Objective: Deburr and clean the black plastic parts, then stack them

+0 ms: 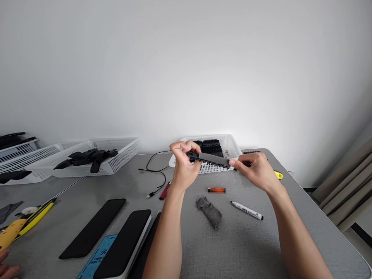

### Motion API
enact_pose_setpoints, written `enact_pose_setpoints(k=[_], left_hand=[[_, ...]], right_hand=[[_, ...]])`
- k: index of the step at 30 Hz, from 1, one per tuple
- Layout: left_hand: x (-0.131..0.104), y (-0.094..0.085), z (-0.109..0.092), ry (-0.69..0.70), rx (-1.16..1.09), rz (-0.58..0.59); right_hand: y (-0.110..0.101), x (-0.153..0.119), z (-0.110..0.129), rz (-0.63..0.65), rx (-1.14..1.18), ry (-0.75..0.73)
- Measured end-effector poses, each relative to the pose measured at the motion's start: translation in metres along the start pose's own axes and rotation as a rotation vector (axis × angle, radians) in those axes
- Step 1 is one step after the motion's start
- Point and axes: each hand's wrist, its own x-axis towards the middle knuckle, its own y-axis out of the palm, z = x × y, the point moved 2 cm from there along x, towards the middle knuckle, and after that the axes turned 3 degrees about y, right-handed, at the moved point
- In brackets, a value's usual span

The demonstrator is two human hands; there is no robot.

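Between both hands is a long narrow black strip with a flat grey face and a knobbly lower edge; its exact kind I cannot make out. My left hand pinches its left end, and my right hand grips the right end with thumb and fingers. Behind it stands a white perforated basket with several similar black ridged pieces. On the table below the strip lie an orange lighter, a crumpled grey cloth and a white marker.
Left of my arm lie black flat pads, a blue printed sheet, a black USB cable and a dark red object. White baskets hold black strips. A co-worker's hand is near a yellow tool at far left.
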Motion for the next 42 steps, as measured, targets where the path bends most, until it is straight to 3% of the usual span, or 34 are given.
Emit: enact_pose_setpoints(k=[19, 24, 29, 32, 42], left_hand=[[-0.001, -0.002, 0.006, -0.04, -0.035, -0.029], [-0.002, -0.001, 0.007, -0.04, -0.055, -0.076], [0.0, -0.001, -0.003, 0.035, 0.071, -0.037], [0.002, 0.001, -0.01, 0.107, 0.111, 0.014], [-0.001, 0.006, -0.009, 0.14, 0.102, 0.08]], right_hand=[[-0.004, 0.0, -0.003, 0.0, 0.026, -0.002], [-0.005, 0.003, -0.011, -0.098, 0.344, 0.133], [0.02, 0.007, -0.002, 0.165, 0.689, 0.202], [0.03, 0.01, 0.0, 0.233, 0.783, 0.256], [0.033, 0.019, -0.011, 0.141, 1.062, 0.325]])
